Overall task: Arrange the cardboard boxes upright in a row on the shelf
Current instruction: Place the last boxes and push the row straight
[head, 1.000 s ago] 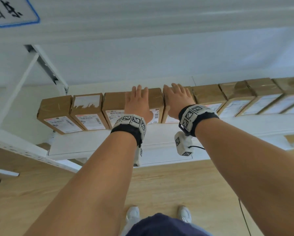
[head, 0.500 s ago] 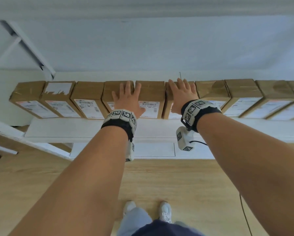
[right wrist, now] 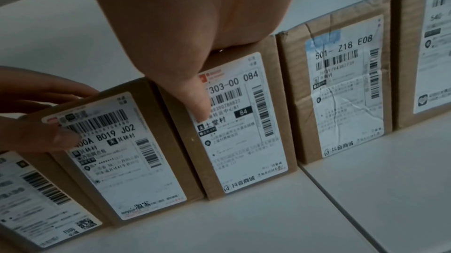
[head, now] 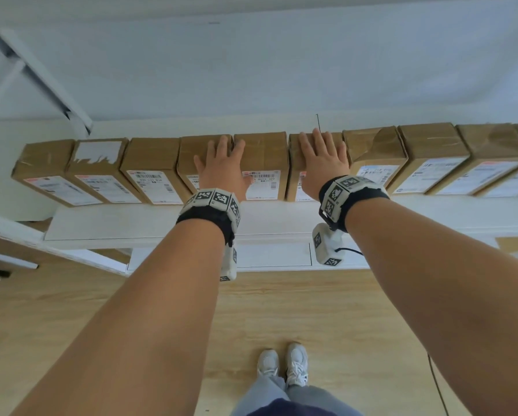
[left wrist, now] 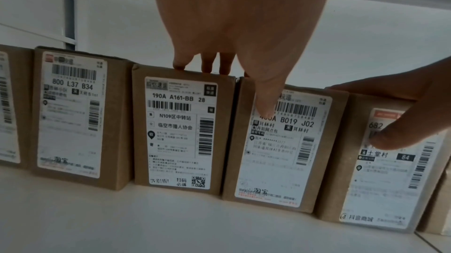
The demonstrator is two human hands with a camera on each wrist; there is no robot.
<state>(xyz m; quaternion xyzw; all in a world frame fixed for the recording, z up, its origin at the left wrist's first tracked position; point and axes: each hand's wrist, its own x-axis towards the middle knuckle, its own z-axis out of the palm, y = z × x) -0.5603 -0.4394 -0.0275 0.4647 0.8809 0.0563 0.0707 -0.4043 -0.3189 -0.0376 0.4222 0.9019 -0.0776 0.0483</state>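
Several brown cardboard boxes with white shipping labels stand upright in a row on the white shelf (head: 131, 220). My left hand (head: 221, 166) lies flat across the tops of the 190A box (left wrist: 180, 132) and the 400A box (left wrist: 275, 151), its thumb against the 400A label. My right hand (head: 323, 163) rests on top of the neighbouring box (right wrist: 244, 132), thumb down on its front label. Neither hand holds anything. The left hand (right wrist: 36, 112) also shows at the left of the right wrist view.
A box with a torn, creased label (right wrist: 341, 93) stands just right of my right hand. A white diagonal frame brace (head: 41, 82) rises at the upper left. A lower shelf (head: 275, 256) and the wooden floor (head: 281, 310) lie below, with a person's shoes (head: 281, 364) near the shelf.
The head view has shifted, so more boxes show at the left. Both hands stay flat on the box tops in the middle of the row.
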